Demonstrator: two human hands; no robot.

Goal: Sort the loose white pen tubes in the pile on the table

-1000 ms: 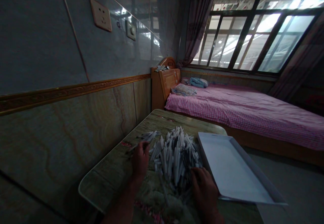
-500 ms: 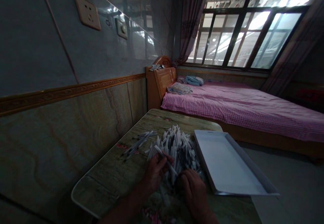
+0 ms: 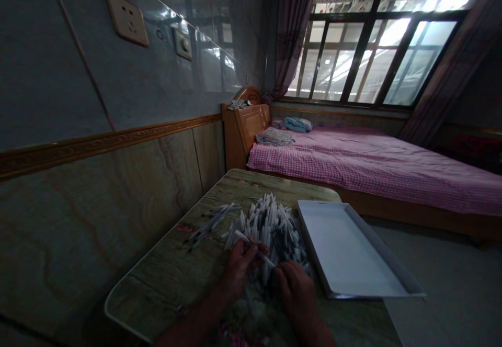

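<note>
A white pen [image 3: 242, 236] slants down to the right between my hands. My left hand [image 3: 240, 264] is closed around its middle, thumb on top. The fingers of my right hand [image 3: 294, 284] are pinched at the pen's lower right end; anything else in them is hidden. Just beyond both hands lies a big heap of white pens [image 3: 269, 216], with darker parts on its right side. A smaller group of dark-tipped pens [image 3: 214, 224] rests to the left of the heap.
The stone-patterned table [image 3: 157, 284] runs along the tiled wall [image 3: 164, 179]. A shallow white tray [image 3: 349, 247] stands right of the heap, overhanging the table's right edge. A bed with a pink checked cover [image 3: 333, 164] is behind.
My left hand has come from the small left group to the middle, with a pen in it. My right hand has moved left to the pen's end. The view has shifted slightly right.
</note>
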